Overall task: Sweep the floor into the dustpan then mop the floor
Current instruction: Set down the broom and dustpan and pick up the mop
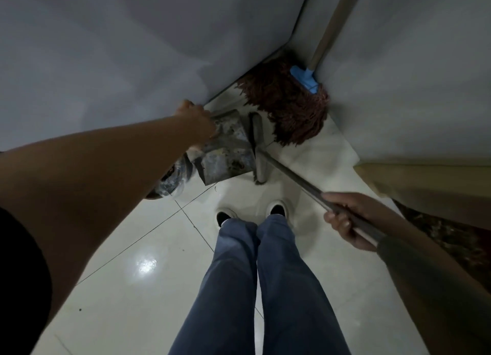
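Two hands work at mid-frame over a glossy white tiled floor (148, 248). At centre left, the left hand (195, 123) grips the upper edge of a dirty grey metal dustpan (225, 152), fingers curled round it; the pan is tilted, its lower lip near the tiles. Touching the pan's right side is a narrow grey broom head (259, 147), whose handle (297, 180) runs down-right into the right hand (345, 219), which is wrapped around it. In the upper right corner, a brown string mop (287, 107) with a blue clamp leans where the walls meet. Below the left forearm sits a bin lined with clear plastic (172, 181).
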{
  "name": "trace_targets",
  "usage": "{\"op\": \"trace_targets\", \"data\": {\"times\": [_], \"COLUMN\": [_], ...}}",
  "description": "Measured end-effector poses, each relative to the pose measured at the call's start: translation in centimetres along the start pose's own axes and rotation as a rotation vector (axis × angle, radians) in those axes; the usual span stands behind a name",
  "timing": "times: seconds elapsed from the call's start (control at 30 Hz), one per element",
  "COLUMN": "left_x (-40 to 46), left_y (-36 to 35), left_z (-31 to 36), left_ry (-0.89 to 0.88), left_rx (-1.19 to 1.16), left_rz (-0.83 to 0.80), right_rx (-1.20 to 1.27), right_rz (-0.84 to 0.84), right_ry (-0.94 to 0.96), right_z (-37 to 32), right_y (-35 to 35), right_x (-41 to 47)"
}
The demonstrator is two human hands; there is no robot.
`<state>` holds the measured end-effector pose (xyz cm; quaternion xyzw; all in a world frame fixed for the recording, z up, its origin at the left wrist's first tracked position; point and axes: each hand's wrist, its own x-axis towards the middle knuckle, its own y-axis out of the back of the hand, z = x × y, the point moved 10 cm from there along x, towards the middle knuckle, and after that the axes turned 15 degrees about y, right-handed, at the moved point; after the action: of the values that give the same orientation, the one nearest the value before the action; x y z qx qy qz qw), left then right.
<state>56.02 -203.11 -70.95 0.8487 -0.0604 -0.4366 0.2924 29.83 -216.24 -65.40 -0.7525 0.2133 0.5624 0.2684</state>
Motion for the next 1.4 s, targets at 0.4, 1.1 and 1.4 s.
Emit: {"op": "trace_targets", "data": {"times": [0.4,1.1,1.4], "left_x": [-0.3,-9.5,-9.8], "left_y": [-4.2,7.5,11.1], "left_z": [-6.2,-18.5,-18.5], "left_ry": [0.209,0.334,-0.046], "left_rx": [-0.963,-2.081,-2.012], "left_rz": [-0.043,0.860,0.718], "right_rx": [0.105,-1.425,-1.505], "right_rz": [-0.134,-0.303,-0.240], "right_ry": [0.558,1.151,1.360], "right_z": [-19.3,-22.2,-23.7], "right_y": [-16.7,-29.8,-27.3], "right_x": [2.3,5.6,1.5]}}
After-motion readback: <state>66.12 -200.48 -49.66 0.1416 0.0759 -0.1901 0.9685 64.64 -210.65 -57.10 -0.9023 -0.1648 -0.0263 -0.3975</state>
